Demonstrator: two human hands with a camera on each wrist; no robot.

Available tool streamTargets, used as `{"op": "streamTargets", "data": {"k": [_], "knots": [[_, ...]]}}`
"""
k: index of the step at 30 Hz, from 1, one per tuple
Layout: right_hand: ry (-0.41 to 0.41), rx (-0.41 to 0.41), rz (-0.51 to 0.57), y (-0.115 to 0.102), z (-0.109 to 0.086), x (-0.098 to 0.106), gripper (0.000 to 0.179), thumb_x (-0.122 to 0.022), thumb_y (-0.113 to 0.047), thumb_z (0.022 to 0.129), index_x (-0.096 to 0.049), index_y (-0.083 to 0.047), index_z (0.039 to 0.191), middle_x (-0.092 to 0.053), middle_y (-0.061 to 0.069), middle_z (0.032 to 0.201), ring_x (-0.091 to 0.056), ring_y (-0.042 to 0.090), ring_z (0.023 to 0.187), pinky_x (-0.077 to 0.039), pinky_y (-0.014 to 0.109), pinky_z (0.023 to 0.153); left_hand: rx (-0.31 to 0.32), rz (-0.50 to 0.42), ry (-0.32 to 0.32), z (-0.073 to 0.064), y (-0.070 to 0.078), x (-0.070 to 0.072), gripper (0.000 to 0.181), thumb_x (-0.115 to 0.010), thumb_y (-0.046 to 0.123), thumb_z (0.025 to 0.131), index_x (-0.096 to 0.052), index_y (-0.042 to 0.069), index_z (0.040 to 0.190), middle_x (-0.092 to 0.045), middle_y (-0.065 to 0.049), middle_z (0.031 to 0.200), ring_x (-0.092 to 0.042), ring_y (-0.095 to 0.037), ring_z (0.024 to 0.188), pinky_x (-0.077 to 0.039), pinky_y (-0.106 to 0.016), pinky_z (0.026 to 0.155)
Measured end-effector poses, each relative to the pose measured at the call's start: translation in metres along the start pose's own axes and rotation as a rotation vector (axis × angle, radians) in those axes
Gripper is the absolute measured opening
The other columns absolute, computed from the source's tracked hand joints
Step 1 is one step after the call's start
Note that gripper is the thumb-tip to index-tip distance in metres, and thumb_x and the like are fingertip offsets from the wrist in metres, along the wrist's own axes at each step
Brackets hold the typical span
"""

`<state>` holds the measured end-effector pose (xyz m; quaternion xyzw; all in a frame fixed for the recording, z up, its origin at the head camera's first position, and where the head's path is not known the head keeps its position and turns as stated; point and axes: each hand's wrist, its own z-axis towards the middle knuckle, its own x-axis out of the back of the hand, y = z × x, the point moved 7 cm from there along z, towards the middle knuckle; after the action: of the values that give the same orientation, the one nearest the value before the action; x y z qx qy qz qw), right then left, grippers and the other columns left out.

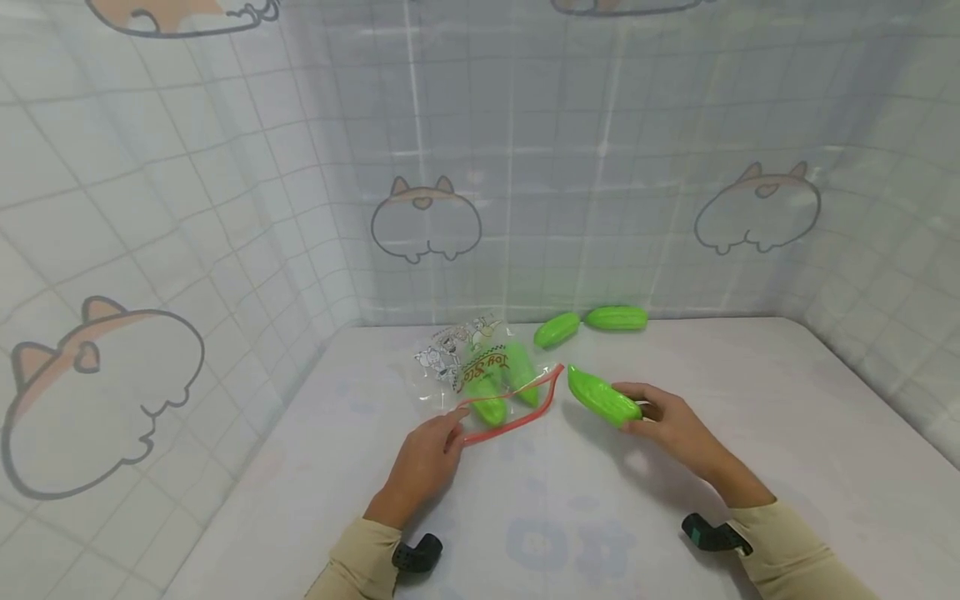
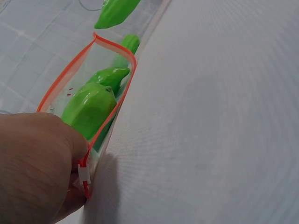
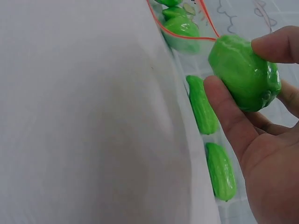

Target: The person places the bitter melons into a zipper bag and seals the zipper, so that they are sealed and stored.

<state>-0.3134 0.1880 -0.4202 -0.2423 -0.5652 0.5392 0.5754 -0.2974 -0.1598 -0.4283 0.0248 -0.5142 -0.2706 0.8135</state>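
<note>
My left hand (image 1: 423,462) pinches one corner of a clear zip bag (image 1: 438,367) with a red zip edge. In the left wrist view, a white slider (image 2: 84,174) sits by the fingers, and the bag's mouth gapes. Glossy green toy cucumbers (image 2: 88,109) lie inside the bag. Another green toy cucumber (image 1: 602,397) is held between the thumb and fingers of my right hand (image 1: 675,429). It hangs above the table, its pointed end towards the bag's mouth, just apart from it. The right wrist view shows its blunt end (image 3: 257,88) nearest the palm.
Two more green cucumbers lie at the table's back edge, one tilted (image 1: 557,331) and one level (image 1: 617,318). A white table (image 1: 765,392) meets a tiled-pattern curtain (image 1: 570,192) behind and at both sides. A black wrist device (image 1: 712,533) sits by each sleeve.
</note>
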Motion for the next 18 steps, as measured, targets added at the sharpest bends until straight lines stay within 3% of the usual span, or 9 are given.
{"op": "streamTargets", "data": {"k": [18], "knots": [[-0.081, 0.019, -0.009, -0.005, 0.000, -0.016, 0.055, -0.072, -0.006, 0.089, -0.054, -0.004, 0.140, -0.058, 0.017, 0.135, -0.060, 0.036, 0.115, -0.052, 0.029, 0.085, -0.017, -0.011, 0.022, -0.001, 0.000, 0.001, 0.037, -0.071, 0.007, 0.089, -0.068, 0.014, 0.126, -0.059, 0.006, 0.082, -0.052, -0.012, 0.074, -0.050, -0.032, 0.069]]}}
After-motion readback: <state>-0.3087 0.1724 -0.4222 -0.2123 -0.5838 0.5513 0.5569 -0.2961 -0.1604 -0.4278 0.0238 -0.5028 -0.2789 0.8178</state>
